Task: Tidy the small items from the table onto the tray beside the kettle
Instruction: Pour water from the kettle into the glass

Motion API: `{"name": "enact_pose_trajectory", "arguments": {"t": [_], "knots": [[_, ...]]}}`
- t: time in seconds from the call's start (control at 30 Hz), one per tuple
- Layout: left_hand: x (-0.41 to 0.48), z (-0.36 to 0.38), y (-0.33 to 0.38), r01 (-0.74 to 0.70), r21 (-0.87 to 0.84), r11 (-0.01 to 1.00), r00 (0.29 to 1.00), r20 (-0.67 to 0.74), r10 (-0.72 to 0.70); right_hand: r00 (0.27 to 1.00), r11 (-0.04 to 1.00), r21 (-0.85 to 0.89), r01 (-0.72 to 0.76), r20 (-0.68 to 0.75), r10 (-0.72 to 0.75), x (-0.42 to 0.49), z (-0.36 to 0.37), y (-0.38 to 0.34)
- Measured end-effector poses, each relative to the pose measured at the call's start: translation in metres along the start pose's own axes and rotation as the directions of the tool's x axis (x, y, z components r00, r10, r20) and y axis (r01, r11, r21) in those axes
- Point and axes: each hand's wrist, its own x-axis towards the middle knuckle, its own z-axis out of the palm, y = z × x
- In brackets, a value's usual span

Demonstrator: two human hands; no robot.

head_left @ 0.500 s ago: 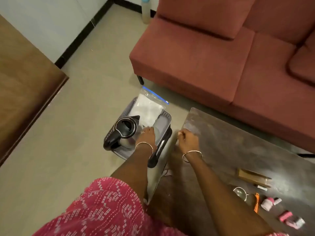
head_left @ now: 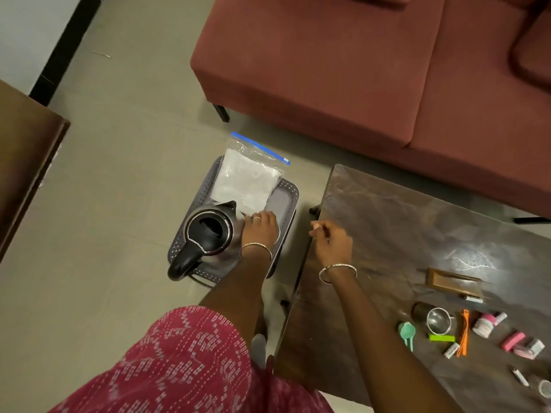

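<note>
A grey perforated tray sits on the floor left of the dark table. In it stand a black and steel kettle and a zip bag with white contents. My left hand reaches into the tray beside the kettle, fingers bent over a round-rimmed vessel that it mostly hides. Over the table's near left corner hovers my right hand, loosely curled with nothing visible in it. Small items lie at the table's right end: a steel cup, a teal spoon, an orange strip and pink pieces.
A red sofa stands behind the tray and table. A brown wooden box lies on the table above the small items. A wooden surface juts in at the left. Open floor surrounds the tray.
Both hands stay about where they were. The view has shifted, so more of the small items at the table's right end show.
</note>
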Motion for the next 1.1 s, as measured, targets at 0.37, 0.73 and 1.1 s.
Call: {"name": "enact_pose_trajectory", "arguments": {"t": [0.37,0.73,1.1], "knots": [[-0.07,-0.047,-0.01,-0.157,0.041,0.987,0.982,-0.1,0.16,0.998,0.99,0.134,0.038,-0.048,-0.032,-0.029,-0.018,-0.015],[-0.203,-0.068,-0.069,-0.019,-0.724,0.69,0.91,-0.298,-0.288,0.994,0.966,0.255,0.037,0.087,-0.061,-0.076,0.005,-0.052],[-0.26,-0.06,-0.147,0.022,-0.752,0.659,0.705,-0.456,-0.544,0.573,0.715,0.292,-0.635,0.799,0.183,-0.139,0.107,-0.105]]}}
